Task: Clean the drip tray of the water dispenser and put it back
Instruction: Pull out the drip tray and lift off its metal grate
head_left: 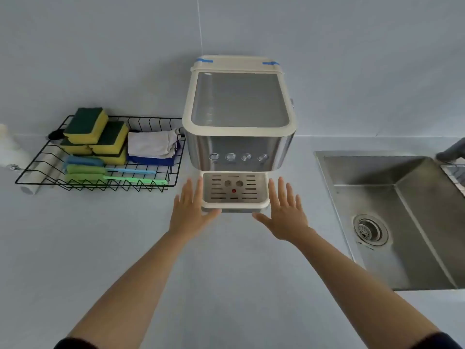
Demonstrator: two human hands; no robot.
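Observation:
A cream and steel water dispenser (239, 137) stands against the wall on the pale counter. Its drip tray (235, 205), cream-rimmed with a slotted metal grille and a red dot, sits in place at the dispenser's foot. My left hand (191, 207) hovers flat by the tray's left side, fingers spread, thumb near the tray's front left corner. Mirroring it at the tray's right side is my right hand (285, 212), its thumb near the front right corner. Neither hand holds anything.
A black wire basket (32, 181) left of the dispenser holds yellow-green sponges (97, 133), folded cloths (152, 144) and brushes (110, 176). A white bottle (11, 149) stands at the far left. A steel sink (402, 217) with a drain lies to the right.

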